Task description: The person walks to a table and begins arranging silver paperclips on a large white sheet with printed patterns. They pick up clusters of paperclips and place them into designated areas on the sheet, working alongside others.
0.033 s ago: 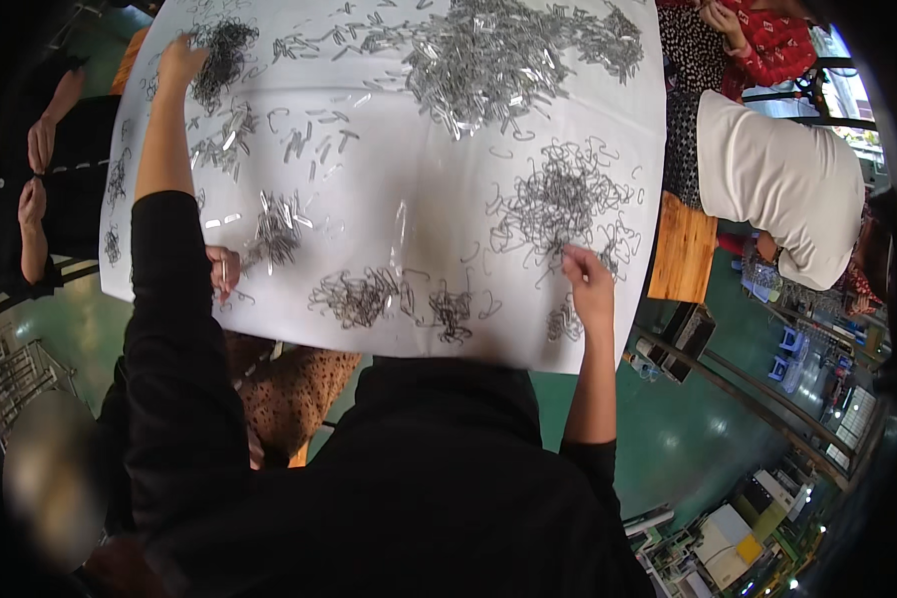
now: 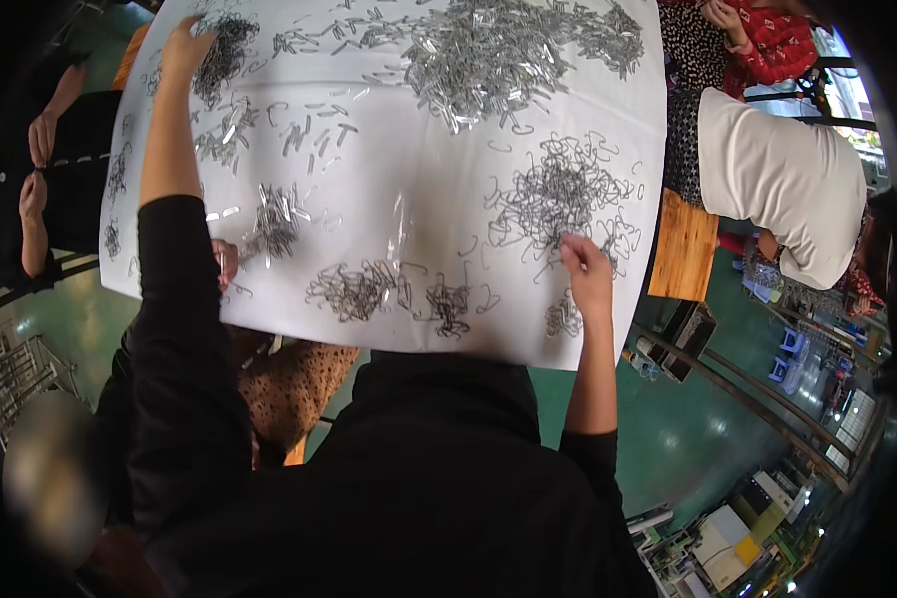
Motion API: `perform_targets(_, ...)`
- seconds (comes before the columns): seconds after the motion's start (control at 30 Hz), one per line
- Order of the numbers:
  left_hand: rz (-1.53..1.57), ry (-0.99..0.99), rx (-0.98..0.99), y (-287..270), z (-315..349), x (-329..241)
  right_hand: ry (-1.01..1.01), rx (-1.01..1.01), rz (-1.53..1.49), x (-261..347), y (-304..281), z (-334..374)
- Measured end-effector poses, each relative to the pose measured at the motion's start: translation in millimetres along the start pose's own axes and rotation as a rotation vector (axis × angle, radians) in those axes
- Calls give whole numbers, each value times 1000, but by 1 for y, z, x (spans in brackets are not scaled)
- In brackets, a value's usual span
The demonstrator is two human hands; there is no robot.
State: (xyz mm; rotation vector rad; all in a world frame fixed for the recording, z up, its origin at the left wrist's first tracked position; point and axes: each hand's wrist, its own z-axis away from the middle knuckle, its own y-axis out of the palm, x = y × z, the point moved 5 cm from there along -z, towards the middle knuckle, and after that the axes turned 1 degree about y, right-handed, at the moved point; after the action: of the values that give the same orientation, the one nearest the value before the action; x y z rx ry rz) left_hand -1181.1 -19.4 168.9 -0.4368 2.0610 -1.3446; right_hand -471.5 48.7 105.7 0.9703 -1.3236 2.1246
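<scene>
Thin dark wire hooks lie in heaps on a white sheet-covered table (image 2: pixel 419 199). My left hand (image 2: pixel 182 55) reaches far to the upper left, over the edge of a dense dark hook pile (image 2: pixel 227 55). Its thumb and fingers are apart, and I see nothing between them. At the right my right hand (image 2: pixel 590 274) has its thumb and fingertips pinched together. It is at the near edge of a loose hook pile (image 2: pixel 558 194); anything in the pinch is too thin to make out. A large heap of short, shiny, clear-looking pieces (image 2: pixel 483 60) covers the far middle.
Smaller piles (image 2: pixel 354 292) lie along the near edge. Beside my left sleeve a co-worker's hand (image 2: pixel 227 262) rests near another heap (image 2: pixel 274 224). Other people stand or sit left and right, one in a white top (image 2: pixel 777 179). A wooden bench (image 2: pixel 683 244) stands at the right.
My left hand has shifted slightly right and up, its thumb now spread from the fingers. My right hand has risen slightly at the pile. The view has shifted a little.
</scene>
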Motion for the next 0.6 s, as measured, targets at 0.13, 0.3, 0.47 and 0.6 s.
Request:
perform_targets(0.13, 509, 210, -147, -24, 100, -151, -188, 51, 96, 17, 30, -47)
perform_targets(0.3, 839, 31, 140, 11, 294, -290, -442, 3, 252, 59, 62, -126)
perform_targets(0.47, 795, -160, 373, 54, 369, -325, -499, 102, 514, 75, 96, -145)
perform_targets(0.6, 723, -157, 223, 88, 349, -318, -542, 284, 662, 63, 99, -130)
